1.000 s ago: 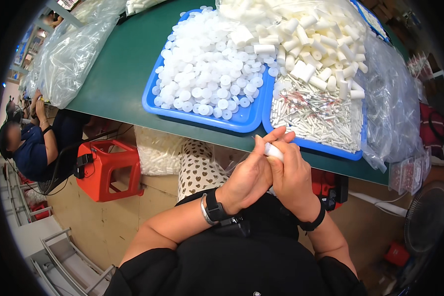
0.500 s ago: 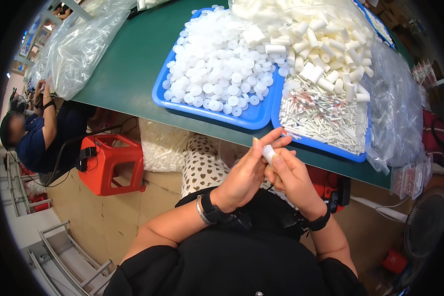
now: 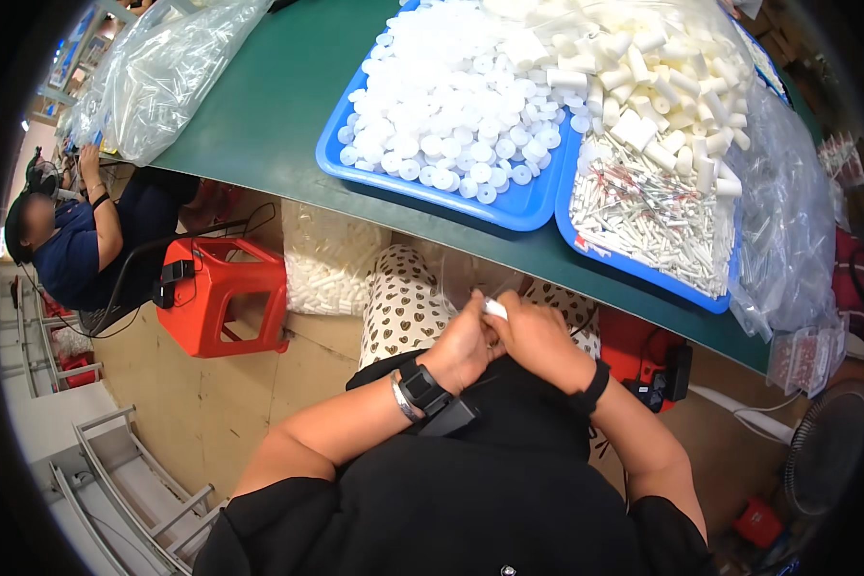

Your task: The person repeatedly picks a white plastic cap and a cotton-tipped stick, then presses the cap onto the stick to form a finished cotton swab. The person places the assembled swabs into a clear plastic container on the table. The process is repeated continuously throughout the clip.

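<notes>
White little tube sits pinched between both hands, low in the person's lap, just under the near edge of the table. Only its tip pokes out, at about 12 o'clock from the knuckles. The left hand has its grip closed on the tube from the 9 o'clock side. The right hand has its grip closed on it from the 3 o'clock side. Both hands touch each other around it. A black watch and a thin silver bangle are on the left wrist. A black band is on the right wrist.

At 12 o'clock from the hands, up on the green table, is a blue tray full of round white caps. At 1 o'clock, just beside it, is a second blue tray with white tubes piled at the far end and thin white sticks at the near end. At 2 o'clock lie clear plastic bags. At 10 o'clock, under the table, stands a red stool. Between the stool and the spotted knees is a bag of white parts. Far off at 10 o'clock sits another person in blue, next to a big clear bag on the table.
</notes>
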{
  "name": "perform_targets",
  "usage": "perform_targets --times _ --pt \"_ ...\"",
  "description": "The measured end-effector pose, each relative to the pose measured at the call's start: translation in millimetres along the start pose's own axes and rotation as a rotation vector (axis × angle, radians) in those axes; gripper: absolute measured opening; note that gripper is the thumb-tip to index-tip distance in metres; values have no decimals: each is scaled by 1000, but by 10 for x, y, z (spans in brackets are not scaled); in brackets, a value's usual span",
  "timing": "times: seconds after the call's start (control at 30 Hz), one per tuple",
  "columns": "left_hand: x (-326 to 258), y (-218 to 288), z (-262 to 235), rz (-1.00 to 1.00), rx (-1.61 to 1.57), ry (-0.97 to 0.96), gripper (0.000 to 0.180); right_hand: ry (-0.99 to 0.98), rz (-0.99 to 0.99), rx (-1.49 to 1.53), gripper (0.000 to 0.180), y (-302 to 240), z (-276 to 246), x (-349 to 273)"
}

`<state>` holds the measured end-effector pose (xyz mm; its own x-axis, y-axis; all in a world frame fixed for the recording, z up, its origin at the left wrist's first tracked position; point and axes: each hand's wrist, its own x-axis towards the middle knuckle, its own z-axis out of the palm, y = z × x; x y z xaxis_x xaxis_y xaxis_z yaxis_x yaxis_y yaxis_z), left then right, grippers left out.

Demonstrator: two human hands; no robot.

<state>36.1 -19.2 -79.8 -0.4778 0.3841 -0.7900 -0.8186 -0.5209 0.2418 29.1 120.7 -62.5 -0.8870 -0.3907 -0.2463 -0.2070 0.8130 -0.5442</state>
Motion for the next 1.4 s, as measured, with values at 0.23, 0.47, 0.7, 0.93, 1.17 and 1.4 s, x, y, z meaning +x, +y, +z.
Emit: perform_targets --times 0.23,0.47,0.7,0.93,1.17,1.4 --pt "213 404 -174 237 -128 373 28 206 -219 152 36 435 454 727" --pt "575 780 -553 315 288 228 36 115 -137 21 46 689 400 532" --pt "1097 825 -586 370 542 170 42 -300 -19 -202 24 854 277 188" --pt "1057 1001 -750 579 -4 293 27 -159 112 -125 22 564 -142 -116" --pt "369 887 -963 697 -25 170 42 245 -121 -191 15 547 -218 -261" --pt "549 769 -1382 329 -10 367 54 -212 149 -234 8 554 -85 -185"
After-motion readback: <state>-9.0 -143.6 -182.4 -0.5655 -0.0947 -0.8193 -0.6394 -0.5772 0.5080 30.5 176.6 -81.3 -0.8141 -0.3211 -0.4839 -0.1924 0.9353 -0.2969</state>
